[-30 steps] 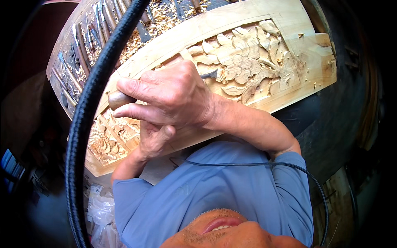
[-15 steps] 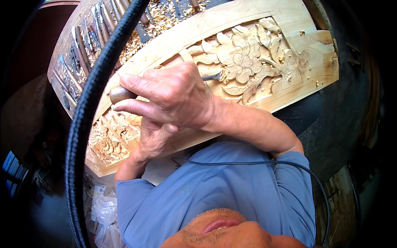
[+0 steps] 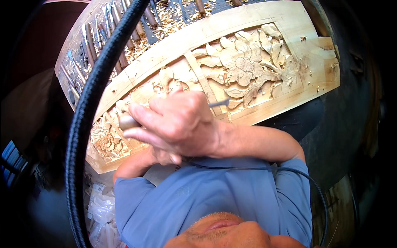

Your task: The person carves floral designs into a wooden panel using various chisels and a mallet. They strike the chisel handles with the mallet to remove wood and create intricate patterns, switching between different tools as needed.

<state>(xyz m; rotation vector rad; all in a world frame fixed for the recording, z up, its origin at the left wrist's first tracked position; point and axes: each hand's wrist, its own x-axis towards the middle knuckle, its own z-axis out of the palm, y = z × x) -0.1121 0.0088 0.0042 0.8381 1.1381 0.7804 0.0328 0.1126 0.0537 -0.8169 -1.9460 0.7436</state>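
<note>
My right hand point(image 3: 178, 120) is closed around a carving chisel, slightly smeared by motion. The rounded end of its handle point(image 3: 128, 122) pokes out on the left between thumb and fingers. On the other side, the dark blade point(image 3: 219, 103) points right, over the lower part of the panel's right-hand recess. Tucked under the right hand is my left hand point(image 3: 165, 157), mostly covered, its fingers hidden. Beneath both lies a pale wooden panel point(image 3: 269, 111) carved in relief, with a flower point(image 3: 245, 70) and leaves in the right recess.
Several chisels point(image 3: 89, 41) with wooden handles lie on the workbench point(image 3: 66, 51) beyond the panel, among wood shavings point(image 3: 161, 31). A thick black braided cable point(image 3: 78, 124) crosses the view on the left. Clear plastic bags point(image 3: 102, 211) sit at lower left.
Both hands have come down toward my body with the chisel. Its blade has left the flower's left side and now shows over the recess's lower edge. More of the panel's middle is visible.
</note>
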